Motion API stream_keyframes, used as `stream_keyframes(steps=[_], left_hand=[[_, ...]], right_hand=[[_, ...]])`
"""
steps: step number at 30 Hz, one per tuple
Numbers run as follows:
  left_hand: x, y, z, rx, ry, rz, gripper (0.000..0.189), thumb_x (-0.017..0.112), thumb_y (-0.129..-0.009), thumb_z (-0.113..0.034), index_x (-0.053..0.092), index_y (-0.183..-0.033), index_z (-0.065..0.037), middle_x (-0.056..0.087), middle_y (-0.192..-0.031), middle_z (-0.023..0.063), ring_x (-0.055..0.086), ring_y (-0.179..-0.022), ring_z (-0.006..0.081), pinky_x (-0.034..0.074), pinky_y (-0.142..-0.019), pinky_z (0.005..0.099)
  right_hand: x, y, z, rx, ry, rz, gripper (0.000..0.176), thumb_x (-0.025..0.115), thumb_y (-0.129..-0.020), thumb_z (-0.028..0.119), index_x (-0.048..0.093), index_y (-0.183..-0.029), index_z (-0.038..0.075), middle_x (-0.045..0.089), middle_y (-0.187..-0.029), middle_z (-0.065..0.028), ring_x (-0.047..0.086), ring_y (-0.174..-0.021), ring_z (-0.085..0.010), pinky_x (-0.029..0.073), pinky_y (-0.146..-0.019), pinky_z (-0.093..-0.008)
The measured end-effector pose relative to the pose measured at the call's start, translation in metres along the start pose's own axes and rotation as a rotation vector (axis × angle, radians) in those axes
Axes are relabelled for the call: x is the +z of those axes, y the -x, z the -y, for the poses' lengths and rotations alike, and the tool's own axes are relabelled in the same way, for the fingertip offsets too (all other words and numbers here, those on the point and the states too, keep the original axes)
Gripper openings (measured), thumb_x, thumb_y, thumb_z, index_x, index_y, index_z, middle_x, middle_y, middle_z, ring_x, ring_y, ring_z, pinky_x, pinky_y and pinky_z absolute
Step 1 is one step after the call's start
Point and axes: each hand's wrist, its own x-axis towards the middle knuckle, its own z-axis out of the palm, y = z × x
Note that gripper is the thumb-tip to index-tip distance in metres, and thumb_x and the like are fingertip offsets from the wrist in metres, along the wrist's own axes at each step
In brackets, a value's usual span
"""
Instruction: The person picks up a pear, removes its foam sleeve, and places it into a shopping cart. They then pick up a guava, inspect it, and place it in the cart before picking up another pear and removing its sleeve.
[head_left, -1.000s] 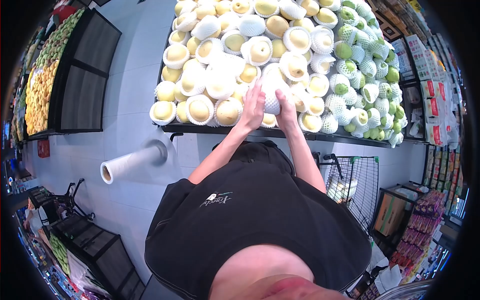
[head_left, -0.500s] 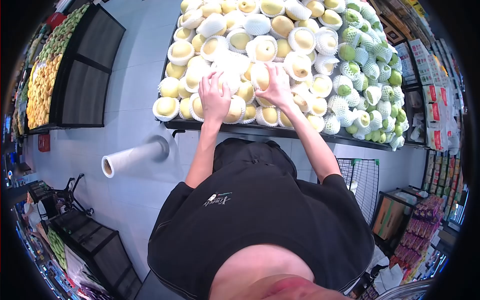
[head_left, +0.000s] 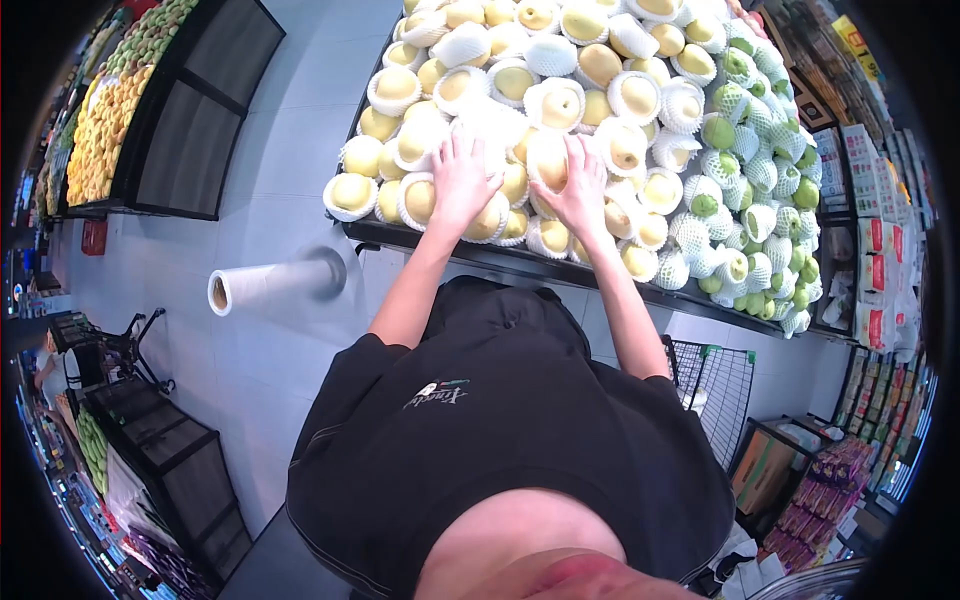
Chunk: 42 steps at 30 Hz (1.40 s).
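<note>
My left hand lies palm down on the netted fruit near the display's front edge, its fingers slightly spread over an overexposed white patch. To its right, my right hand curves round the right and lower sides of a pale yellow fruit in a white foam net, thumb below and fingers at the side. Around both hands lie several more yellow fruits in foam nets. What is under my left palm is hidden.
Green fruits in nets fill the display's right side. A roll of clear bags stands left of the display's black edge. A wire cart is at lower right. Other produce stands are at left.
The view has shifted, so the display sits lower and further right. Both hands remain on the fruit, with little change in their grasp.
</note>
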Motion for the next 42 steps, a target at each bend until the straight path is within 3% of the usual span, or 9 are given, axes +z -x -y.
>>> stream_keyframes(steps=[5, 13, 16, 22, 29, 33, 37, 40, 42], left_hand=[[0.005, -0.002, 0.000, 0.005, -0.094, -0.026, 0.082, 0.081, -0.070, -0.039, 0.048, -0.138, -0.005, 0.046, -0.133, 0.0233, 0.044, -0.123, 0.0396, 0.036, -0.103, 0.0536], [0.000, -0.017, -0.001, -0.144, 0.185, -0.029, 0.093, 0.086, -0.061, -0.036, 0.044, -0.137, -0.003, 0.051, -0.125, 0.0252, 0.046, -0.118, 0.0411, 0.038, -0.103, 0.0540], [-0.011, -0.028, 0.004, -0.194, 0.425, -0.042, 0.080, 0.083, -0.071, -0.031, 0.043, -0.132, -0.001, 0.054, -0.120, 0.0240, 0.051, -0.117, 0.0376, 0.041, -0.104, 0.0499], [-0.024, -0.022, 0.012, -0.487, 2.125, 0.091, 0.054, 0.058, -0.094, -0.031, 0.044, -0.135, 0.001, 0.061, -0.125, 0.0115, 0.060, -0.117, 0.0235, 0.047, -0.102, 0.0415], [-0.030, 0.011, -0.016, -0.535, 2.480, 0.082, 0.061, 0.045, -0.097, -0.044, 0.042, -0.144, -0.006, 0.050, -0.144, 0.0135, 0.049, -0.133, 0.0293, 0.039, -0.111, 0.0509], [-0.017, 0.023, -0.035, -0.590, 2.398, -0.019, 0.057, 0.047, -0.099, -0.041, 0.042, -0.143, -0.005, 0.052, -0.141, 0.0126, 0.051, -0.130, 0.0272, 0.041, -0.109, 0.0462], [-0.001, 0.035, -0.053, -0.423, 2.032, -0.149, 0.055, 0.054, -0.098, -0.026, 0.039, -0.145, -0.001, 0.053, -0.138, 0.0154, 0.049, -0.132, 0.0263, 0.041, -0.110, 0.0393], [-0.011, 0.039, -0.079, -0.165, 1.320, -0.277, 0.060, 0.054, -0.096, -0.023, 0.036, -0.149, -0.001, 0.051, -0.139, 0.0201, 0.044, -0.136, 0.0308, 0.037, -0.112, 0.0429], [-0.029, 0.034, -0.076, 0.105, 0.835, -0.280, 0.052, 0.060, -0.092, -0.020, 0.051, -0.142, -0.008, 0.051, -0.141, 0.0209, 0.040, -0.138, 0.0346, 0.033, -0.111, 0.0469]], right_hand=[[-0.010, 0.034, 0.028, 0.138, -0.213, -0.141, 0.066, 0.072, -0.086, 0.018, 0.042, -0.143, 0.003, 0.042, -0.142, -0.0222, 0.038, -0.135, -0.0381, 0.030, -0.114, -0.0492], [-0.016, 0.071, 0.059, 0.203, -0.482, -0.119, 0.055, 0.067, -0.087, 0.009, 0.047, -0.137, 0.001, 0.048, -0.135, -0.0193, 0.044, -0.130, -0.0359, 0.035, -0.111, -0.0448], [-0.020, 0.069, 0.059, 0.237, -0.530, -0.119, 0.049, 0.065, -0.088, 0.008, 0.050, -0.134, 0.001, 0.053, -0.130, -0.0181, 0.048, -0.126, -0.0340, 0.038, -0.108, -0.0427], [-0.024, 0.046, 0.063, 0.356, -0.822, -0.006, 0.029, 0.062, -0.094, 0.010, 0.062, -0.122, 0.003, 0.067, -0.109, -0.0104, 0.062, -0.104, -0.0205, 0.048, -0.093, -0.0354], [-0.024, 0.012, 0.080, 0.363, -0.914, -0.026, 0.032, 0.064, -0.096, 0.014, 0.062, -0.125, 0.003, 0.065, -0.117, -0.0132, 0.061, -0.107, -0.0192, 0.050, -0.089, -0.0325], [-0.020, 0.010, 0.089, 0.299, -0.748, -0.082, 0.039, 0.065, -0.095, 0.015, 0.058, -0.131, 0.002, 0.058, -0.126, -0.0170, 0.057, -0.117, -0.0260, 0.047, -0.099, -0.0378], [-0.015, 0.019, 0.089, 0.305, -0.662, -0.103, 0.046, 0.062, -0.098, 0.022, 0.052, -0.137, 0.000, 0.054, -0.134, -0.0170, 0.054, -0.123, -0.0296, 0.042, -0.106, -0.0398], [-0.001, 0.022, 0.077, 0.512, -1.379, -0.107, 0.052, 0.055, -0.103, 0.032, 0.044, -0.142, 0.000, 0.052, -0.139, -0.0157, 0.052, -0.128, -0.0285, 0.042, -0.106, -0.0391], [-0.018, 0.020, 0.070, 0.661, -1.823, -0.009, 0.060, 0.046, -0.105, 0.045, 0.037, -0.147, 0.003, 0.050, -0.143, -0.0140, 0.048, -0.134, -0.0270, 0.043, -0.108, -0.0419]])
